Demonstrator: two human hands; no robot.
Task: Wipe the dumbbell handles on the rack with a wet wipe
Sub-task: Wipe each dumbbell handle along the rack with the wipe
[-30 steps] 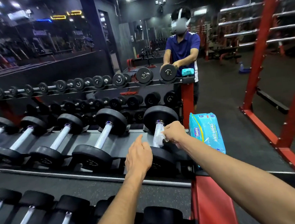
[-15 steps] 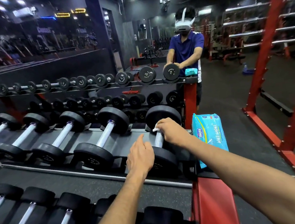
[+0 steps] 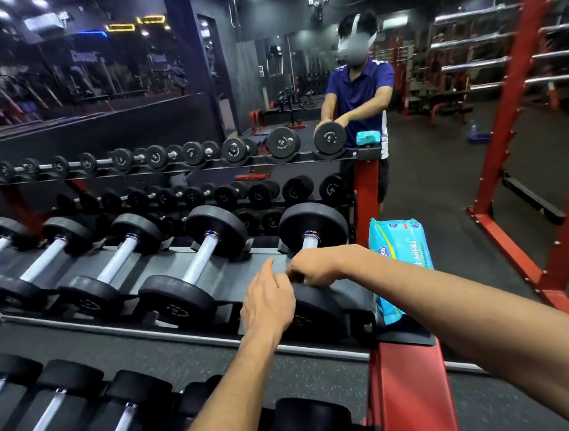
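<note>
While curled round the near end of the chrome handle [image 3: 310, 241] of the rightmost black round-headed dumbbell [image 3: 312, 226] on the grey and red rack [image 3: 408, 386], gripped it with the right hand [image 3: 315, 270]; wet wipe not visible. Rested the left hand [image 3: 267, 306], fingers loosely bent and holding nothing, on the dumbbell's near head. Stood a blue wipes packet [image 3: 402, 260] just right of the dumbbell.
</note>
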